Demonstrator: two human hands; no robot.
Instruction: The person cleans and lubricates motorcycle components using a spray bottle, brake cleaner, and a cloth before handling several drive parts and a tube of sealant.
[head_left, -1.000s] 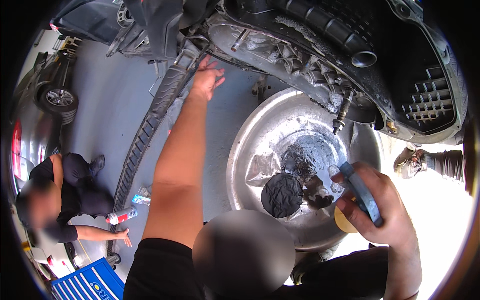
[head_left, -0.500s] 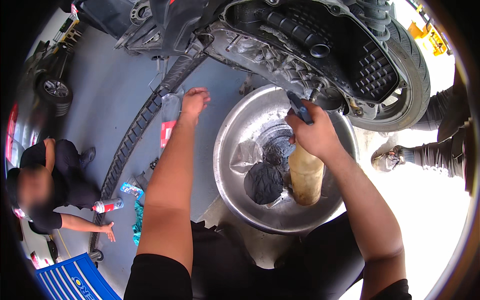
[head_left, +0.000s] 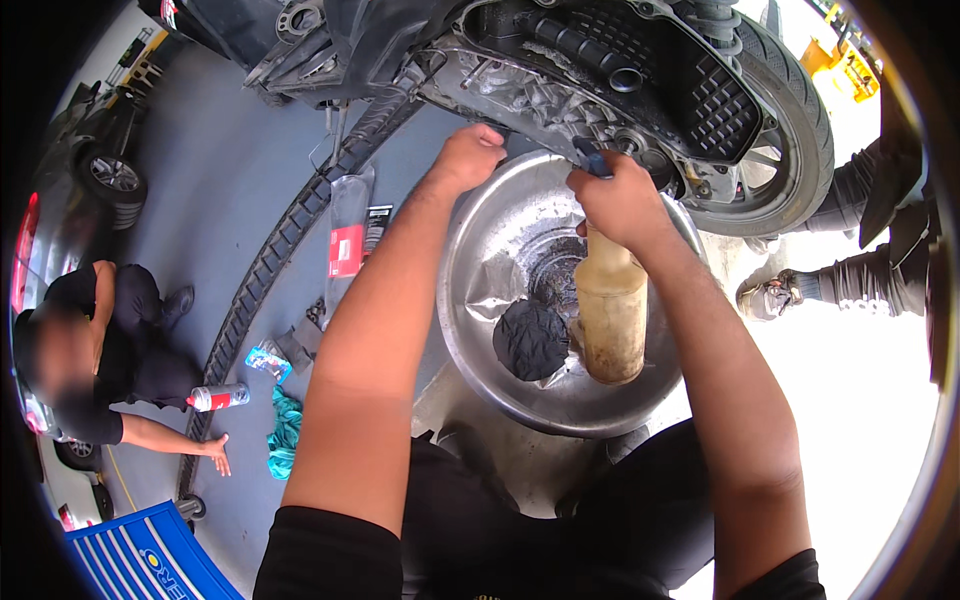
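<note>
My right hand (head_left: 622, 200) grips a spray bottle (head_left: 612, 320) by its neck and dark blue trigger head. The bottle has a cloudy yellowish body and hangs over a wide steel basin (head_left: 462, 345), its nozzle toward the scooter's opened engine casing (head_left: 560, 100). By the casing's lower edge is my left hand (head_left: 470, 157), fingers curled in; a small dark part shows at the fingertips, and what they hold is hidden. Inside the basin sit a crumpled black bundle (head_left: 530, 340) and dark residue (head_left: 560, 270).
The scooter's rear wheel (head_left: 790, 150) is at the upper right. On the left floor lie a spray can (head_left: 218, 397), a teal cloth (head_left: 285, 430) and a red-and-clear package (head_left: 347, 250). A person (head_left: 100, 350) crouches at far left; another person's legs (head_left: 850, 285) stand at right.
My left hand has moved right and up to the casing's lower edge. The spray bottle, still in my right hand, has risen slightly toward the casing. The view has shifted a little.
</note>
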